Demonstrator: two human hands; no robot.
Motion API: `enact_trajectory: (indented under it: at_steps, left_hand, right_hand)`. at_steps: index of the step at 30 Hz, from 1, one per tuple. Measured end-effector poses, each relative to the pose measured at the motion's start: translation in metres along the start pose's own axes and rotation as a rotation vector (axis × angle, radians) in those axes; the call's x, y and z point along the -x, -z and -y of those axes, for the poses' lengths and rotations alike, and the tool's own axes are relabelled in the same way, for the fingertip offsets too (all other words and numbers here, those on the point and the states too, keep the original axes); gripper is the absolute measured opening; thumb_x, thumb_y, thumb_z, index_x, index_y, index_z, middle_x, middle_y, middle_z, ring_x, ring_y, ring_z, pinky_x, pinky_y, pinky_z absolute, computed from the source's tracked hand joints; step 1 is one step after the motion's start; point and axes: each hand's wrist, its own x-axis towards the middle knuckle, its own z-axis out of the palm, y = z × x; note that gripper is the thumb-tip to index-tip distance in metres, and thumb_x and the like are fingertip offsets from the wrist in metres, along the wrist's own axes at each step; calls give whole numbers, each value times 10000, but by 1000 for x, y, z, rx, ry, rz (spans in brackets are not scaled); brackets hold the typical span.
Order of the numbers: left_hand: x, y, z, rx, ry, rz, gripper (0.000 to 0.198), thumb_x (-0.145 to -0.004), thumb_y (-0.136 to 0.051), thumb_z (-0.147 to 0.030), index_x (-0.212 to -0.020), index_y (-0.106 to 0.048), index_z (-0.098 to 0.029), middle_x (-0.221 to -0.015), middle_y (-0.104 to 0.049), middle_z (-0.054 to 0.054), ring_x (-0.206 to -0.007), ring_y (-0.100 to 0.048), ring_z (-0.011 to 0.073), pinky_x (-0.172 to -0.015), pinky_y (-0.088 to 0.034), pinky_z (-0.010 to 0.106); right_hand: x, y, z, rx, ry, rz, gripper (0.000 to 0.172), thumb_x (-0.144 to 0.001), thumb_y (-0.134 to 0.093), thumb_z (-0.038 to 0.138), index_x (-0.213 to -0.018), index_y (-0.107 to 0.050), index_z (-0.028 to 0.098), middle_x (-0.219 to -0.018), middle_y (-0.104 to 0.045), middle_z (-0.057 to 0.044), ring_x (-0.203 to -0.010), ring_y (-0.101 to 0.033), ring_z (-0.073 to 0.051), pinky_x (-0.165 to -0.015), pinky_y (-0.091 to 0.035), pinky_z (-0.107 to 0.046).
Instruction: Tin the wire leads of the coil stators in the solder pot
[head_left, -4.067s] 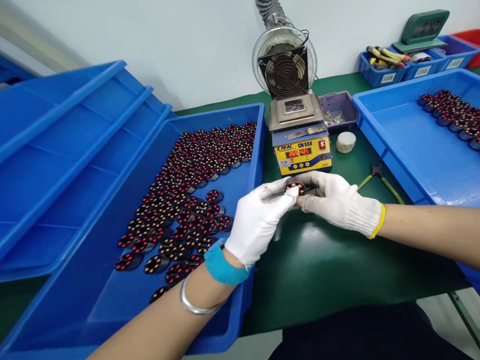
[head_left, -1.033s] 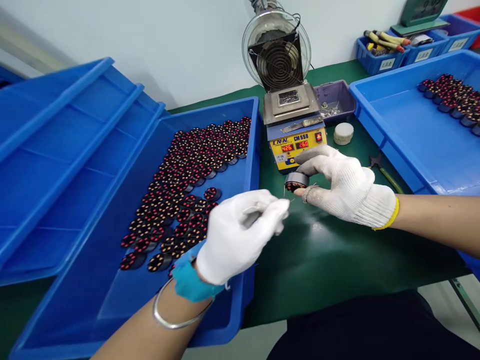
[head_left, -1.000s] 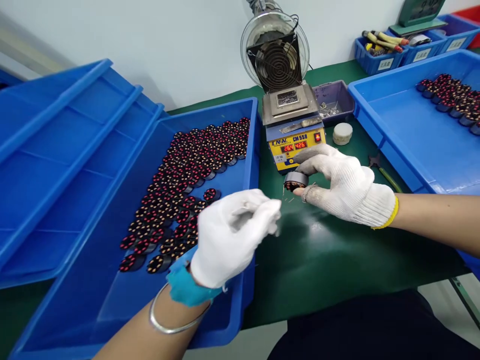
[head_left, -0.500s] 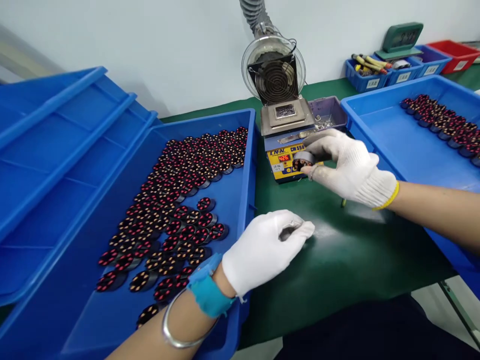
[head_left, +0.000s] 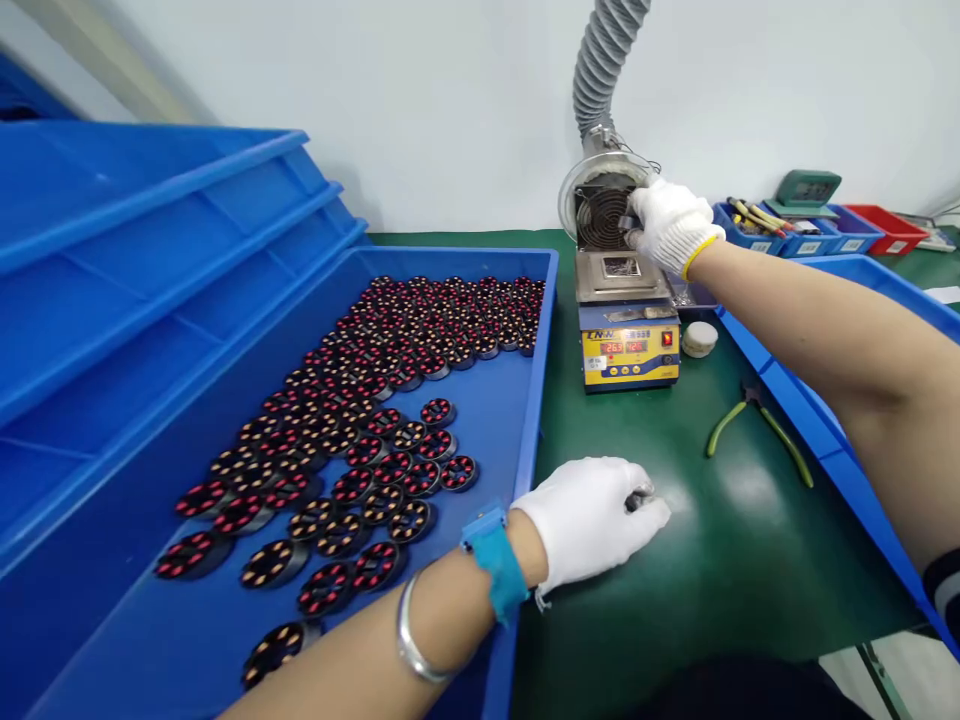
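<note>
My right hand [head_left: 667, 222], in a white glove, is raised over the solder pot [head_left: 628, 345]. Its thumb and fingers pinch a small round dark part [head_left: 626, 224], mostly hidden by the glove and held before the black fan grille [head_left: 602, 217]. On the green mat lies my left hand [head_left: 600, 520], gloved too, with fingers curled and the thumb against them. Whether anything is inside that grip is hidden. Beside it, a blue tray [head_left: 536, 430] holds many round black parts [head_left: 457, 473] with rings of red or tan dots.
Green-handled cutters [head_left: 750, 395] and a round whitish pad [head_left: 700, 338] lie right of the pot. Another blue tray [head_left: 832, 262] stands under my right arm. Stacked blue trays [head_left: 165, 240] lean at left. A grey duct [head_left: 606, 65] hangs above; small bins [head_left: 892, 230] line the back.
My right hand has moved up and back with the round part, from the pot's front to the fan. The view has shifted, uncovering the cutters. My left hand keeps its curled pose.
</note>
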Motion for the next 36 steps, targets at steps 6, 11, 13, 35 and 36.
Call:
enact_trajectory:
  at_steps: [6, 11, 13, 35, 36]
  left_hand:
    - [1, -5, 4, -47, -36, 4, 377, -832, -486, -500, -869, -740, -223, -818, -735, 76, -730, -677, 231, -681, -479, 318]
    - [3, -7, 5, -34, -52, -29, 377, -822, -495, -503, -864, -737, -217, -814, -732, 78, -714, -677, 229, -684, -486, 321]
    - [3, -8, 5, -33, -54, -24, 380, -822, -497, -501, -882, -739, -214, -831, -735, 82, -725, -679, 233, -688, -491, 326]
    - [-13, 16, 7, 1263, 72, -839, 364, -675, -768, -276, -980, -655, -114, -926, -725, 68, -820, -667, 159, -838, -533, 336]
    - [-13, 16, 7, 1257, 70, -839, 329, -677, -762, -267, -950, -660, -115, -878, -724, 56, -786, -664, 151, -819, -536, 332]
  right_hand:
    - [-2, -16, 11, 24, -16, 71, 419, -785, -649, 321, -1150, -585, 125, -1185, -586, -174, -1057, -592, -343, -855, -486, -522]
    - [-3, -22, 11, -4, -9, 89, 419, -782, -665, 294, -1158, -577, 132, -1215, -551, -167, -1113, -548, -383, -872, -451, -597]
    - [-4, -22, 11, -23, -22, 100, 444, -781, -667, 291, -1182, -563, 130, -1219, -541, -164, -1141, -529, -382, -899, -431, -608]
    - [148, 28, 67, -813, 195, 161, 447, -820, -581, 308, -1256, -604, 212, -1165, -676, -53, -1058, -635, -225, -896, -510, -368]
    - [149, 29, 63, -778, 228, 201, 397, -843, -562, 328, -1219, -632, 223, -1120, -695, -43, -1024, -648, -225, -880, -513, -364]
